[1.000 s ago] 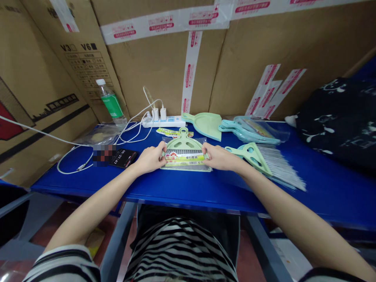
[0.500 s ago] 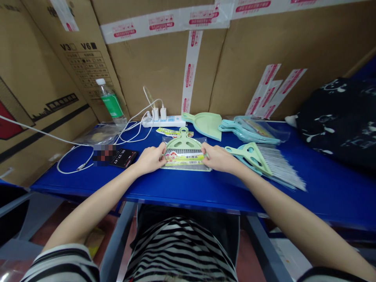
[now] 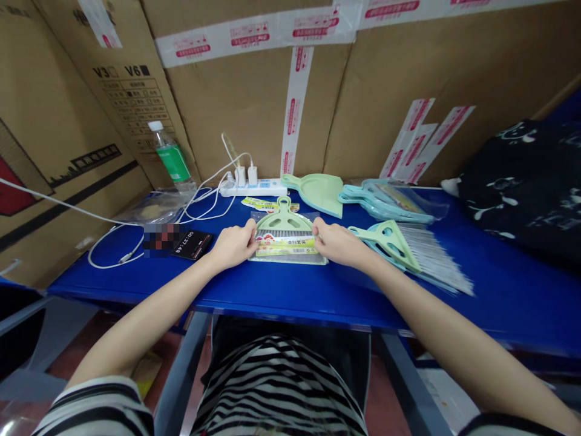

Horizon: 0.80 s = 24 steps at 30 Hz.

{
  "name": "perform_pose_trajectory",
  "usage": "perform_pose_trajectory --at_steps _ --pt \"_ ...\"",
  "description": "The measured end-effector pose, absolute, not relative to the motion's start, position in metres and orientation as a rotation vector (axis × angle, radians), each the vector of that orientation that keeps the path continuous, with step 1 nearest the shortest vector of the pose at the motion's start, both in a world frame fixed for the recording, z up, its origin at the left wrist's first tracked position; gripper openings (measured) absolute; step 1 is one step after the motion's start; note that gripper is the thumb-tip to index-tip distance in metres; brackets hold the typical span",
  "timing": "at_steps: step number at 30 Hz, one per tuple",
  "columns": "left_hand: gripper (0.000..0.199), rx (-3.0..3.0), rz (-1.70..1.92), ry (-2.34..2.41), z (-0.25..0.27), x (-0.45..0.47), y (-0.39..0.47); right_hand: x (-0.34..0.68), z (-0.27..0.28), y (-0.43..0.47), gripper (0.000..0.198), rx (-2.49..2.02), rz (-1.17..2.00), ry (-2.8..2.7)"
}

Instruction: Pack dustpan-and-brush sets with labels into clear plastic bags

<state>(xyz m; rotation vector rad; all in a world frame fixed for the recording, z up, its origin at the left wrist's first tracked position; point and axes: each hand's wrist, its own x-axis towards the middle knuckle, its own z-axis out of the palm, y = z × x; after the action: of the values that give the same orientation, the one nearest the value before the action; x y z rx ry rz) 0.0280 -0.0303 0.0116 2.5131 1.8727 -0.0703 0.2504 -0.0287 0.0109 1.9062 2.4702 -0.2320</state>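
A green brush-and-dustpan set (image 3: 285, 224) in a clear plastic bag lies in front of me on the blue table, handle pointing away. Across its bristles runs a yellow-green printed label (image 3: 288, 243). My left hand (image 3: 233, 244) pinches the left edge of the bagged set, thumb and fingers closed. On the opposite edge, my right hand (image 3: 338, 243) grips it the same way. Just right of that hand rest loose green-handled brushes (image 3: 390, 245) with pale bristles, over a light blue piece. Beyond the set sits an unwrapped green dustpan (image 3: 320, 189).
Blue bagged dustpan sets (image 3: 385, 200) lie at the back right, near a dark patterned bag (image 3: 521, 188). At left are a phone (image 3: 193, 244), white cables, a power strip (image 3: 267, 188) and a bottle (image 3: 171, 158). Cardboard (image 3: 254, 103) walls the back. Another label (image 3: 265, 204) lies behind the set.
Almost nothing differs. Both hands keep their hold on the bagged set, and the label has shifted very slightly. The phone's timer has advanced by one second.
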Motion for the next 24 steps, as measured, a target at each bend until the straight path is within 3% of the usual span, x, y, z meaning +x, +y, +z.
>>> perform_pose_trajectory --at_steps 12,19,24 --pt "0.016 2.574 -0.114 1.866 0.013 0.027 -0.032 0.272 0.025 -0.029 0.011 1.877 -0.780 2.540" --pt "0.013 2.617 -0.027 1.807 0.010 0.025 -0.032 0.268 0.018 -0.027 0.009 1.738 -0.566 2.652" --pt "0.025 2.693 0.172 1.763 0.004 0.023 -0.032 0.268 0.015 -0.026 0.013 1.712 -0.532 2.675"
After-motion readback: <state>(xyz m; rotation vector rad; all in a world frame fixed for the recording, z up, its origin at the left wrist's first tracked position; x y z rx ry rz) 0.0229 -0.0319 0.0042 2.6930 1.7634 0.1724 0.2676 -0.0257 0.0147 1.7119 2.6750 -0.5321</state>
